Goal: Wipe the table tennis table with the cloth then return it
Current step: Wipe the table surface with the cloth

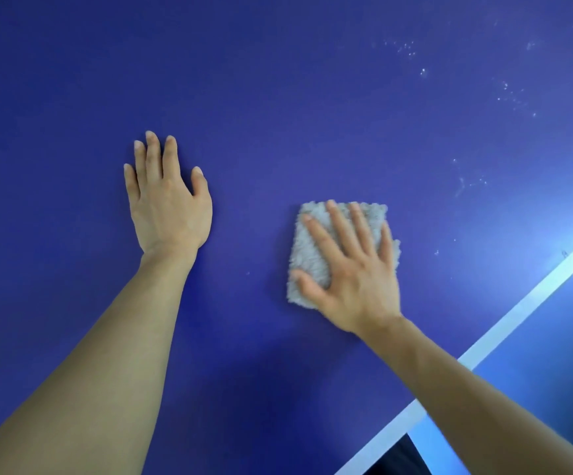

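Blue surface (278,97) fills nearly the whole head view, a table tennis table seen from close above, with a white line (504,323) running diagonally across the lower right and a paler, brighter blue patch beyond it. Near the middle, a little right of centre, lies the cloth (312,248), a small grey fluffy square folded flat on the surface. The right hand (353,269) lies on top of it, palm down, fingers (338,228) spread and stretched out over the fabric, the thumb reaching to the cloth's lower left corner; the grip here is an open, flat press and no pinch, with the cloth's edges showing past the fingertips at the top, at the left and along the right side. The hand's outline is slightly blurred (the cloth's less so). The left hand (167,200) rests well apart to the left, also palm down on the bare surface, fingers straight and close together, thumb set a little out to the side, holding nothing. Both forearms are bare and reach in from the bottom corners. Scattered pale specks (504,87) and faint smears show on the surface toward the upper right, well apart from the cloth. At the bottom edge, just below the white line, a dark gap (398,457) shows past the table's edge.
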